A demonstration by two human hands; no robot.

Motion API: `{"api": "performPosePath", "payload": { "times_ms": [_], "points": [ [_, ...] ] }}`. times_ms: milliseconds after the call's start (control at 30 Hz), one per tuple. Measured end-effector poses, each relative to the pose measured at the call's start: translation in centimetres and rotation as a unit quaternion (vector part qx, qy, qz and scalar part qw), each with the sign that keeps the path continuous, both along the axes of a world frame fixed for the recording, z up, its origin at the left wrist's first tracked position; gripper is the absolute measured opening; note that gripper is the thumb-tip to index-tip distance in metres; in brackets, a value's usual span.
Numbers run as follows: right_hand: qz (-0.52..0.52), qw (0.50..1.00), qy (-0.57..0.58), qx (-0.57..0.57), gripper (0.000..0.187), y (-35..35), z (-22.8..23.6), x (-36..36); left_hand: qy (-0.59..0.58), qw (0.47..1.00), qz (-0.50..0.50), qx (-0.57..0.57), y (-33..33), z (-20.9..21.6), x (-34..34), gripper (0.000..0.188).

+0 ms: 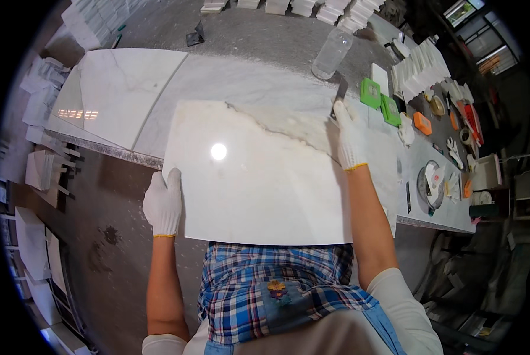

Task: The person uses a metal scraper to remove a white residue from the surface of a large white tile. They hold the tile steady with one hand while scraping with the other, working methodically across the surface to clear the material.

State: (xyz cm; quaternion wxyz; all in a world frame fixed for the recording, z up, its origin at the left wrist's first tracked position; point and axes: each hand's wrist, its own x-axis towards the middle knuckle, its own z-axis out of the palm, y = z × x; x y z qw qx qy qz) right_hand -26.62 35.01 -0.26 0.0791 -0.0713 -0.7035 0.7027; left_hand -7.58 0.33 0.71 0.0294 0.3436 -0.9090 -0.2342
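Observation:
A glossy white marble slab (259, 195) with a grey-brown vein across its far part lies in front of me, its near edge against my plaid apron (235, 284). My left hand (162, 204), in a white knit glove, is closed on the slab's left edge, thumb along the side and fingers partly hidden. By the slab's far right corner, my gloved right hand (349, 139) is closed around a flat scraper (341, 89), its dark metal blade pointing away from me. The scraper's handle is mostly hidden by the glove.
Another marble slab (114, 89) rests on the table at the left. Ahead on the right are a clear plastic bottle (332, 54), green boxes (370, 93) and an orange box (422, 123). A round metal bowl (423, 183) and stacked white tiles (420, 68) stand farther right.

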Motion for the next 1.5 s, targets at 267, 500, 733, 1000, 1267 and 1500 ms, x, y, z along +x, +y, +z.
{"api": "performPosePath", "payload": {
  "times_ms": [267, 500, 733, 1000, 1267, 1500],
  "points": [
    [0.068, 0.881, -0.121, 0.452, 0.048, 5.4, -0.7, 4.9, -0.011, 1.000, -0.007, -0.014, -0.4, -0.3, 0.1, 0.059],
    [0.061, 0.780, -0.130, 0.608, 0.048, 2.9, 1.8, 7.1, 0.003, 1.000, 0.001, -0.026, -0.6, -1.0, 0.0, 0.057],
    [0.063, 0.743, -0.130, 0.654, 0.050, 1.6, 1.4, 6.2, -0.012, 0.999, -0.009, -0.028, -0.7, -0.8, -0.1, 0.059],
    [0.061, 0.770, -0.087, 0.629, 0.051, 1.6, -0.2, 5.8, -0.016, 1.000, 0.001, -0.016, -0.6, -0.7, 0.0, 0.059],
    [0.091, 0.766, -0.066, 0.633, 0.046, 2.3, 0.0, 6.5, -0.014, 1.000, 0.004, -0.009, -0.4, -0.2, -0.1, 0.058],
    [0.084, 0.819, -0.073, 0.562, 0.050, 2.8, -0.1, 7.6, -0.017, 1.000, 0.009, -0.008, -0.3, -0.1, 0.0, 0.057]
  ]
}}
